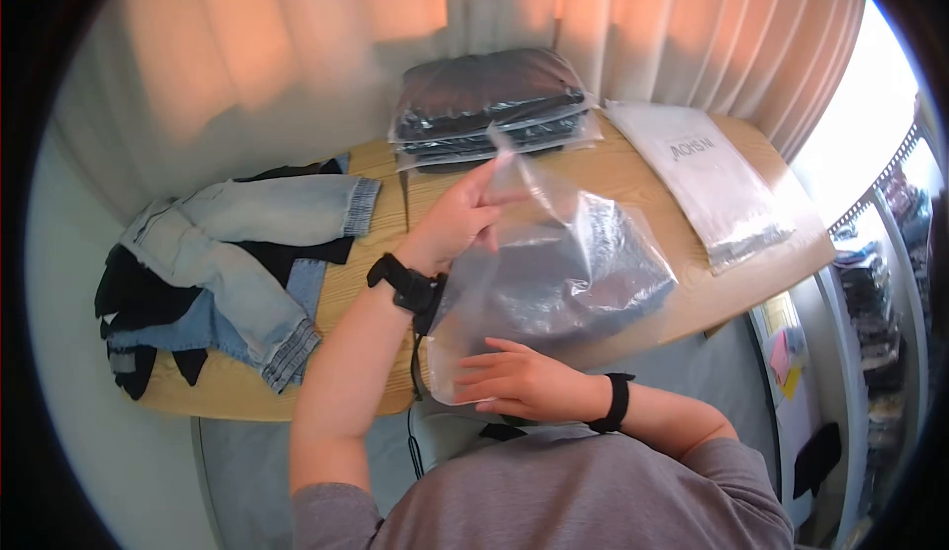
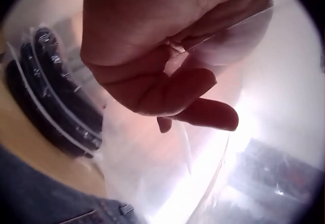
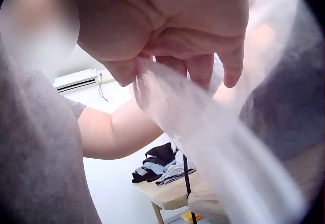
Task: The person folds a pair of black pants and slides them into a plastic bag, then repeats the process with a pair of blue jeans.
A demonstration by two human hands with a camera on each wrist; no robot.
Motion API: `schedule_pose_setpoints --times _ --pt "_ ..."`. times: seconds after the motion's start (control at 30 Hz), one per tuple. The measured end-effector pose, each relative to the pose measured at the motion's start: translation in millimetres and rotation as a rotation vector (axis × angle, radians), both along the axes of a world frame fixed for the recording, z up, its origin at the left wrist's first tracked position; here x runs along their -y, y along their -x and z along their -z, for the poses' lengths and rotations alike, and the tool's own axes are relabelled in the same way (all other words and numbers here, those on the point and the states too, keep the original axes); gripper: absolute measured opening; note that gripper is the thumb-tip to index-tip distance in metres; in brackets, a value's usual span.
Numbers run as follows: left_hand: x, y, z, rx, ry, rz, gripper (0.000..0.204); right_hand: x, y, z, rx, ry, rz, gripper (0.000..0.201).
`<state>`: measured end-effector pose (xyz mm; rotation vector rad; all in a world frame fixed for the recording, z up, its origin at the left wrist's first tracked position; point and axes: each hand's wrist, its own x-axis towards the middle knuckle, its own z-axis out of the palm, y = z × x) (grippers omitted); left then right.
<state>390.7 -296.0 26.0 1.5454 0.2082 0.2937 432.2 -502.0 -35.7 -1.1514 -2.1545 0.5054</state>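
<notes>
A clear plastic bag (image 1: 603, 253) with a dark blue-grey folded garment (image 1: 534, 298) inside lies on the table's front part, its open end toward the person. My left hand (image 1: 460, 216) pinches the raised upper edge of the bag between thumb and fingers, with other fingers extended, as the left wrist view (image 2: 167, 77) shows up close. Lower down, near the table edge, my right hand (image 1: 534, 382) pinches the opposite edge of the bag. In the right wrist view, that plastic edge (image 3: 203, 127) runs down from between thumb and fingers.
Several bagged dark garments (image 1: 489, 100) are stacked at the back of the wooden table (image 1: 390, 352). Light and dark denim clothes (image 1: 227, 253) lie heaped at left. Flat printed plastic bags (image 1: 697, 174) lie at right, near a shelf rack (image 1: 875, 342). Curtains (image 1: 297, 36) hang behind.
</notes>
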Motion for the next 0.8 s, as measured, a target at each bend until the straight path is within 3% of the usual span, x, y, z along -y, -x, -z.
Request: schedule_pose_setpoints --times 0.03,0.17,0.33,0.37,0.5,0.57,0.8 --pt "3.0 8.0 -15.6 0.002 -0.005 -0.021 0.063 -1.5 -0.1 -2.8 0.019 -0.013 0.026 0.03" --pt "-10.3 55.1 -56.5 0.406 -0.158 -0.256 0.075 -7.6 1.4 -14.0 -0.016 -0.075 0.071 0.043" --pt "-59.4 155.9 -60.5 0.567 -0.207 -0.753 0.071 -20.7 3.6 -23.6 0.039 -0.114 0.104 0.053" --pt "-67.3 174.0 -55.4 0.583 -0.184 -0.86 0.069 -23.4 5.2 -23.3 0.033 -0.118 0.094 0.053" --pt "-121.6 241.8 -8.0 0.535 -0.179 -0.997 0.065 -31.0 11.5 -21.0 0.038 -0.117 0.07 0.051" --pt "-139.8 260.4 15.6 0.389 -0.148 -1.253 0.062 -31.7 12.1 -20.0 0.03 -0.112 0.064 0.05" --pt "-176.2 278.7 82.0 0.337 0.026 -1.336 0.06 -9.4 -17.8 -26.0 -0.013 -0.023 0.158 0.044"
